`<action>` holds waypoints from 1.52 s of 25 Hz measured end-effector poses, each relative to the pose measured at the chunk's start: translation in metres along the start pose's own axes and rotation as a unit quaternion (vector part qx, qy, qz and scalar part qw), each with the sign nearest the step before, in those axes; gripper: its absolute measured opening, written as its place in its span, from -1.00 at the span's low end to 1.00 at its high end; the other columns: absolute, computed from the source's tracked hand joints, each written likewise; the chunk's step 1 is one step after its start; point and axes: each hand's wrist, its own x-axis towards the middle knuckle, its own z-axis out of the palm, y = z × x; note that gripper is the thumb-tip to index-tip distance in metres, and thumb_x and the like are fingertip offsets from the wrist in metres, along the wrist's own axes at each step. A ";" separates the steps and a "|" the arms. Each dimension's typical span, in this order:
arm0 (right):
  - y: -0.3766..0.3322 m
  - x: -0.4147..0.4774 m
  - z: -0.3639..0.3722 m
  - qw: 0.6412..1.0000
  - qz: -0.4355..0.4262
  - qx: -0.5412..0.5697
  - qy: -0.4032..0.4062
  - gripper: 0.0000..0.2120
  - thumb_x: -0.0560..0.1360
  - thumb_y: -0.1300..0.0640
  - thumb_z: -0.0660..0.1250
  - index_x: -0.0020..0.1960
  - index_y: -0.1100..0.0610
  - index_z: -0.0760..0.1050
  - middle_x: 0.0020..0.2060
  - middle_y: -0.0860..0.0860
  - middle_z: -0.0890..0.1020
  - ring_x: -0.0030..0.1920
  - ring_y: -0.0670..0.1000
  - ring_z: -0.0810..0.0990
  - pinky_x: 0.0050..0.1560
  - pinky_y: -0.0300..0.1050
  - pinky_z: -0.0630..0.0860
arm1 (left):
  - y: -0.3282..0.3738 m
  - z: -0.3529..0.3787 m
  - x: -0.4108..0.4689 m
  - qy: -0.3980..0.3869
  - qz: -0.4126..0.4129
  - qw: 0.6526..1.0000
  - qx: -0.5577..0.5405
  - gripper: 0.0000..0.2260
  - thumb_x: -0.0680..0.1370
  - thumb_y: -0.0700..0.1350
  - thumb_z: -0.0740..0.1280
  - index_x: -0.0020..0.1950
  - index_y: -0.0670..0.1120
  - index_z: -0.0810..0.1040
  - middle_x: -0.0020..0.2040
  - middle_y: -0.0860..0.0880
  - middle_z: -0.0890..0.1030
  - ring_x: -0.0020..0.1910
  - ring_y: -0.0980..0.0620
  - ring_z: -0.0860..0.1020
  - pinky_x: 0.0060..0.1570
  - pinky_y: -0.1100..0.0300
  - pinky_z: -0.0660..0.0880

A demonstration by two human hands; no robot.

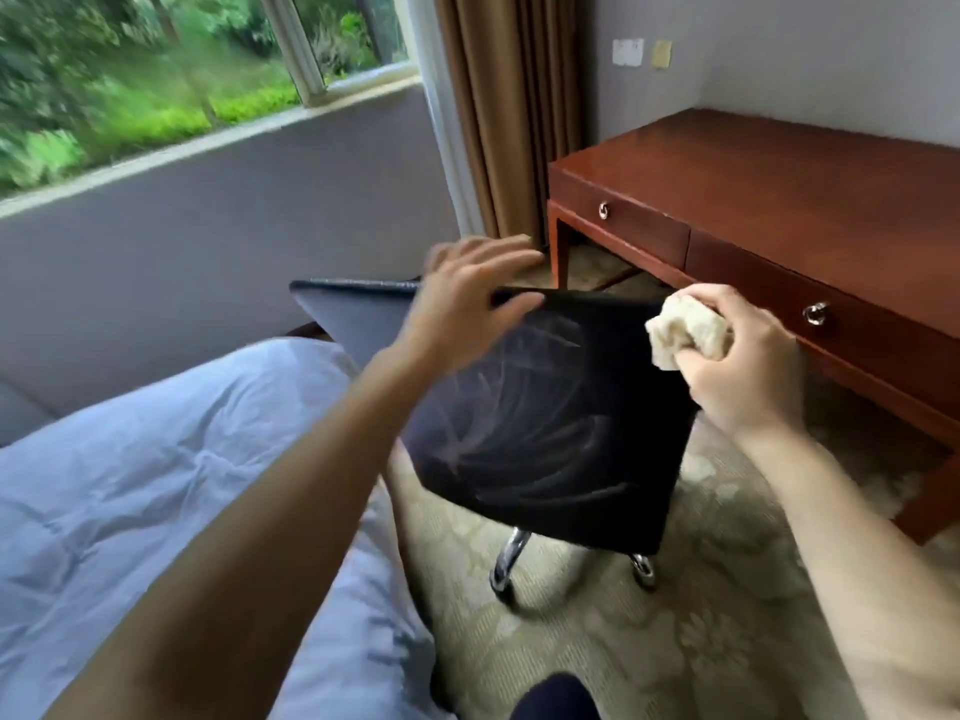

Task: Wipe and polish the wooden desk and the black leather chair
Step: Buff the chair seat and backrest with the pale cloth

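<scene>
Gripping a balled cream cloth (684,331), the right hand (740,368) has its fingers curled round it, just beside the upper right corner of the chair (550,439). The left hand (467,298) is spread, fingers fairly straight, over the top edge of the chair back (blurred, so I cannot tell whether it touches). The chair is black with its back towards the camera; pale smeared streaks fan across the surface. Chrome legs (511,561) with casters show beneath it. It stands on patterned greenish carpet (727,615), between a bed (156,459) with pale bedding on the left and the wooden desk (789,200) on the right. The desk stands against the wall and has two drawers with metal ring pulls (603,211). A brown curtain (511,111) hangs beside a window (156,75).
</scene>
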 end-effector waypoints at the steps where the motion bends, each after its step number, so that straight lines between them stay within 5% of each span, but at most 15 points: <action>1: 0.010 0.004 0.003 0.999 0.002 0.016 0.048 -0.68 0.35 0.23 0.34 0.10 0.04 0.54 -0.18 -0.08 0.52 -0.05 0.22 0.53 -0.14 -0.07 0.40 | -0.022 -0.002 0.000 0.073 -0.008 0.996 0.056 -0.62 0.50 0.13 0.30 0.24 -0.01 0.59 0.28 -0.03 0.57 0.24 -0.07 0.51 0.26 0.02 0.28; 4: 0.042 0.020 0.016 0.985 -0.039 0.038 0.163 -0.71 0.37 0.08 0.27 0.07 0.10 0.56 -0.19 0.06 0.61 -0.14 0.24 0.56 -0.14 0.04 0.49 | -0.085 -0.008 -0.020 0.212 -0.147 0.957 0.135 -0.60 0.51 0.18 0.25 0.22 -0.02 0.58 0.32 -0.07 0.52 0.30 -0.09 0.44 0.30 0.05 0.21; 6: 0.070 0.047 0.027 0.976 -0.026 0.054 0.211 -0.69 0.39 -0.04 0.25 0.03 0.12 0.53 -0.16 0.13 0.64 -0.18 0.16 0.62 -0.18 0.11 0.56 | -0.092 0.003 -0.028 0.210 -0.266 0.939 0.061 -0.49 0.48 0.28 0.14 -0.14 -0.13 0.62 -0.05 -0.19 0.61 0.07 -0.16 0.52 0.16 -0.02 0.34; 7: 0.084 0.059 0.031 0.974 -0.015 0.058 0.217 -0.71 0.36 -0.02 0.25 0.00 0.11 0.51 -0.19 0.11 0.63 -0.22 0.02 0.64 -0.22 0.07 0.58 | -0.086 0.012 -0.029 0.203 -0.306 0.930 0.031 -0.43 0.49 0.32 0.10 -0.37 -0.15 0.49 -0.32 -0.19 0.50 -0.11 -0.22 0.50 -0.03 -0.04 0.36; 9: 0.110 0.083 0.034 0.967 -0.012 0.088 0.237 -0.71 0.27 0.04 0.22 -0.04 0.06 0.51 -0.23 0.06 0.63 -0.25 -0.02 0.62 -0.26 0.09 0.61 | -0.064 0.020 -0.023 0.215 -0.341 0.914 0.040 -0.39 0.56 0.30 0.08 -0.48 -0.15 0.29 -0.47 -0.14 0.28 -0.25 -0.24 0.40 -0.20 0.03 0.24; 11: 0.131 0.099 0.035 0.957 -0.012 0.108 0.269 -0.64 0.24 0.01 0.17 0.00 0.00 0.53 -0.17 0.03 0.66 -0.16 0.14 0.64 -0.16 0.22 0.60 | -0.050 0.028 -0.021 0.238 -0.299 0.921 0.082 -0.40 0.63 0.23 0.03 -0.41 -0.20 0.32 -0.41 -0.18 0.32 -0.21 -0.18 0.37 -0.13 0.01 0.23; 14: 0.146 0.105 0.055 0.932 -0.042 0.112 0.341 -0.63 0.37 -0.04 0.06 0.08 -0.02 0.48 0.04 0.03 0.63 0.07 0.10 0.60 0.10 0.04 0.52 | -0.035 0.038 -0.026 0.251 -0.216 0.935 0.127 -0.49 0.67 0.14 -0.04 -0.30 -0.17 0.38 -0.19 -0.22 0.39 -0.12 -0.14 0.33 0.06 -0.02 0.30; 16: 0.155 0.102 0.077 0.891 -0.042 0.184 0.412 -0.50 0.35 -0.10 0.00 0.12 0.11 0.48 0.14 0.13 0.56 0.13 0.15 0.55 0.16 0.05 0.48 | -0.028 0.045 -0.035 0.248 -0.148 0.948 0.135 -0.52 0.67 0.10 -0.05 -0.27 -0.14 0.39 -0.14 -0.23 0.41 -0.11 -0.15 0.34 0.02 -0.01 0.27; 19: 0.141 0.099 0.094 0.834 0.083 0.297 0.457 -0.48 0.46 -0.01 0.14 0.39 0.12 0.34 0.35 0.13 0.29 0.30 0.14 0.38 0.30 -0.01 0.35 | -0.022 0.044 -0.035 0.229 -0.066 0.959 0.154 -0.59 0.61 0.11 -0.03 -0.21 -0.09 0.44 -0.22 -0.16 0.51 -0.10 -0.24 0.45 -0.10 0.06 0.18; 22: 0.098 0.097 0.098 0.846 0.120 0.295 0.428 -0.52 0.55 -0.05 0.16 0.44 0.05 0.27 0.41 0.08 0.25 0.35 0.16 0.25 0.31 0.08 0.25 | -0.024 0.052 -0.044 0.288 -0.024 0.941 0.174 -0.63 0.60 0.15 0.04 -0.12 -0.01 0.53 -0.15 -0.09 0.60 0.01 -0.22 0.53 0.03 0.04 0.23; 26: 0.049 0.075 0.133 0.837 -0.026 0.282 0.468 -0.61 0.61 -0.01 0.10 0.22 0.24 0.52 0.24 0.19 0.48 0.22 0.22 0.38 0.21 -0.07 0.20 | -0.019 0.062 -0.037 0.334 -0.003 0.925 0.182 -0.60 0.59 0.10 0.04 -0.08 -0.10 0.58 -0.10 -0.16 0.65 -0.02 -0.24 0.55 0.01 0.01 0.30; 28: 0.026 0.044 0.168 0.816 -0.178 0.233 0.499 -0.68 0.59 0.05 0.19 0.15 0.26 0.55 0.07 0.16 0.58 0.08 0.17 0.47 0.16 -0.05 0.27 | -0.020 0.064 -0.035 0.340 -0.002 0.920 0.193 -0.61 0.60 0.09 0.05 -0.07 -0.09 0.59 -0.10 -0.16 0.66 -0.01 -0.23 0.56 0.02 0.02 0.29; 32: 0.006 0.015 0.223 0.767 -0.462 0.082 0.438 -0.89 0.52 0.13 0.38 0.02 0.11 0.61 -0.12 0.07 0.65 -0.16 0.16 0.54 -0.06 0.11 0.45 | -0.025 0.061 -0.039 0.338 -0.008 0.925 0.175 -0.63 0.62 0.13 0.05 -0.02 -0.03 0.57 -0.05 -0.11 0.65 0.06 -0.17 0.55 0.08 0.06 0.17; 35: 0.018 0.028 0.212 0.713 -0.518 0.027 0.472 -0.93 0.48 0.12 0.44 -0.03 0.03 0.65 -0.15 -0.01 0.66 -0.17 0.09 0.60 -0.09 -0.02 0.51 | -0.034 0.056 -0.045 0.325 -0.016 0.933 0.155 -0.67 0.63 0.14 0.07 -0.06 0.02 0.56 -0.17 0.00 0.57 0.07 -0.13 0.52 0.09 0.10 0.13; 38: 0.051 0.060 0.177 0.737 -0.478 0.063 0.474 -0.85 0.47 0.17 0.41 0.03 0.06 0.57 0.02 -0.07 0.48 0.11 -0.08 0.49 0.13 -0.24 0.40 | -0.037 0.055 -0.048 0.329 -0.021 0.933 0.147 -0.69 0.65 0.12 0.08 -0.06 0.03 0.55 -0.14 -0.01 0.59 0.08 -0.13 0.51 0.08 0.12 0.13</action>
